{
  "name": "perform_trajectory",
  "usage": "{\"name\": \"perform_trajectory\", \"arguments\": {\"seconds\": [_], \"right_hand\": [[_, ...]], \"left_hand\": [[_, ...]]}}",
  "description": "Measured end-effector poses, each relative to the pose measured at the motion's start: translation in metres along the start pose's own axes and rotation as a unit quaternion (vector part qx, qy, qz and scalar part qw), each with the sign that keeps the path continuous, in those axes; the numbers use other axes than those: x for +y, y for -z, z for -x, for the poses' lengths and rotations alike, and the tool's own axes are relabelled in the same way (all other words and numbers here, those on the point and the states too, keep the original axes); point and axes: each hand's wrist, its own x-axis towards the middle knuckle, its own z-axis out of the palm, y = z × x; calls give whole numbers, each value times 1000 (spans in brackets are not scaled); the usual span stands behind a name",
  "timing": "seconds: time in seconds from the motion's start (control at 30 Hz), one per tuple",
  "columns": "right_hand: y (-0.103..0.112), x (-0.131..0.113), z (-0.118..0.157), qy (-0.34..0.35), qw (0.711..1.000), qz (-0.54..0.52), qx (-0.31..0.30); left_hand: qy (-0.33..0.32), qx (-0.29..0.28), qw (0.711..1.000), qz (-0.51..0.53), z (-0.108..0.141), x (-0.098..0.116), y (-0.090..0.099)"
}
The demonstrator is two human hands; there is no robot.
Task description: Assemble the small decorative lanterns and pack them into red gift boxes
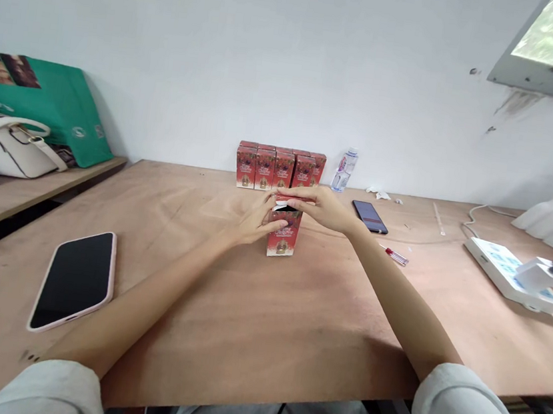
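A red printed box (282,240) stands upright near the middle of the wooden table (243,317), its top flap raised with a dark gap beneath it. My left hand (253,219) wraps the box's left side, thumb across its front. At the top, my right hand (324,207) has its fingers on the lid, with the thumb at the flap's edge. Behind them, several similar red boxes (264,168) stand in rows against the wall; the hands and the front box partly cover them.
A pink-edged phone (74,279) lies at left, a dark phone (370,216) at right. Also there: a bottle (344,170), a small screwdriver (395,256), a white power strip (515,275), and white (9,146) and green (74,111) bags on a side surface.
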Motion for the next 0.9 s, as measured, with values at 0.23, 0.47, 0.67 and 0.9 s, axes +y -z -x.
{"name": "perform_trajectory", "arguments": {"seconds": [0.23,0.47,0.67,0.9], "right_hand": [[-10,4,0,42,993,108,2],[-50,14,15,62,979,189,36],[-92,34,30,-51,961,173,207],[-37,91,24,-163,936,187,249]], "left_hand": [[71,29,993,91,19,-23,-17],[92,-103,988,69,20,-30,-15],[124,-170,976,-51,20,-27,-26],[229,-146,960,-66,11,-54,-23]]}}
